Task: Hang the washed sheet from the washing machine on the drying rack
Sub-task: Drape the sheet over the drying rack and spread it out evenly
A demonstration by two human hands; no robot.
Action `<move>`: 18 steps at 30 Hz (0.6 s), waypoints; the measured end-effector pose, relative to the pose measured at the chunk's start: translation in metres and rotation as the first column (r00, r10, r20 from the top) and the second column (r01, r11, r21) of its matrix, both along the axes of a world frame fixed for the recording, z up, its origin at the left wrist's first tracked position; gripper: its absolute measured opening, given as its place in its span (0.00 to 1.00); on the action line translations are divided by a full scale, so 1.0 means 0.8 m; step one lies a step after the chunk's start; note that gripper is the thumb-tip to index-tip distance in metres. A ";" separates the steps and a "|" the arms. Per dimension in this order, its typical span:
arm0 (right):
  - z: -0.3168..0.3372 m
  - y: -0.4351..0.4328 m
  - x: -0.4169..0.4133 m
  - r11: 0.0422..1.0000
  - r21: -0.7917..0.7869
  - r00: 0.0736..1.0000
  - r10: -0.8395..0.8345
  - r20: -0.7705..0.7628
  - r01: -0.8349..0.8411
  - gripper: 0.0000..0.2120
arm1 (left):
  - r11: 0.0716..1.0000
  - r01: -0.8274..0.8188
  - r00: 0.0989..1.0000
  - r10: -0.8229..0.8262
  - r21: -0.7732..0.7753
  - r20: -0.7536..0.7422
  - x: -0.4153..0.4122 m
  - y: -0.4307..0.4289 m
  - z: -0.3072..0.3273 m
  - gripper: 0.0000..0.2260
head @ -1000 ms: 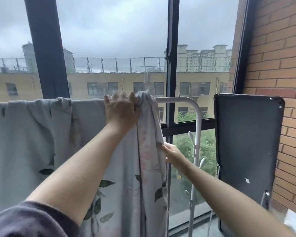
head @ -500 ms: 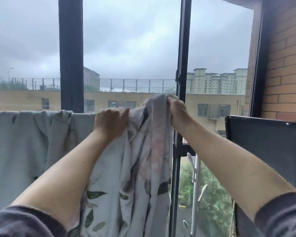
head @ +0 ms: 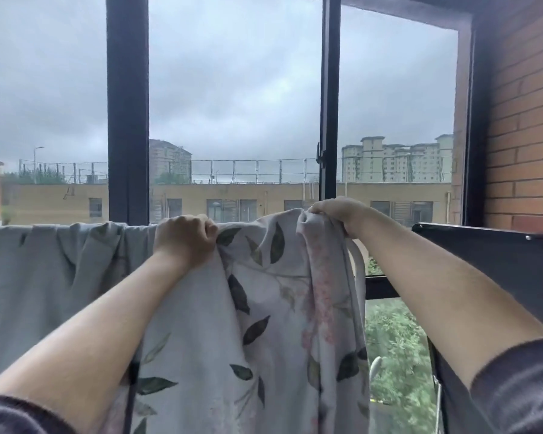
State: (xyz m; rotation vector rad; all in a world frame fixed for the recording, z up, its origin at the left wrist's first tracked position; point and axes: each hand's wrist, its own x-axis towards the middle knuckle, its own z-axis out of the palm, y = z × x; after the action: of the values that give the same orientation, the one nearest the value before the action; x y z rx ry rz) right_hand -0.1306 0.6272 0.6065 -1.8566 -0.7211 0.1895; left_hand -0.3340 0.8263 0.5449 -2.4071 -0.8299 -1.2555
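Note:
A pale grey sheet (head: 273,324) printed with dark leaves and faint pink flowers hangs over the top bar of the drying rack, which the cloth hides almost fully. Only a white curved piece of the drying rack (head: 359,264) shows at the sheet's right edge. My left hand (head: 184,238) grips a bunch of the sheet at the bar's top. My right hand (head: 336,211) grips the sheet's bunched right end, lifted slightly above the bar. Between my hands the cloth is spread out. To the left, more of the sheet drapes flat along the bar.
Dark window frames (head: 127,120) stand right behind the rack. A black flat panel (head: 489,264) leans at the right against the brick wall (head: 527,120). White hooks on the rack's post (head: 375,366) show low beside the sheet.
My right hand rose from low on the sheet's edge to the top and pulled its end to the right, spreading the cloth. My left hand kept its grip at the bar. The view tilted up.

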 end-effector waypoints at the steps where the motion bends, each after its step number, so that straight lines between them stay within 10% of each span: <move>1: 0.003 -0.004 0.003 1.000 -0.016 1.000 0.008 -0.003 -0.008 0.14 | 1.000 0.002 1.000 -0.002 0.001 0.008 0.000 -0.001 0.000 0.24; 8: 0.001 0.002 -0.008 0.874 0.309 0.905 0.417 -0.080 -0.376 0.12 | 0.999 -0.039 0.998 0.039 -0.001 0.050 0.002 -0.007 -0.001 0.16; 13: -0.008 0.042 -0.056 0.977 -0.028 0.834 0.196 0.516 -0.212 0.02 | 1.000 -0.005 0.999 0.004 0.018 0.039 0.008 -0.017 -0.005 0.23; 18: -0.022 0.079 -0.071 0.943 -0.326 0.768 0.257 0.586 -0.066 0.14 | 0.995 -0.092 0.991 0.089 -0.030 -0.095 0.004 -0.028 -0.005 0.23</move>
State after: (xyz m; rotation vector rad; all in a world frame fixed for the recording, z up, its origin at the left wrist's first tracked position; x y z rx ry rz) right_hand -0.1876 0.6901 0.5890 -2.1524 -1.3822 -0.2468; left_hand -0.3306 0.8039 0.5407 -2.4057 -0.9286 -1.0941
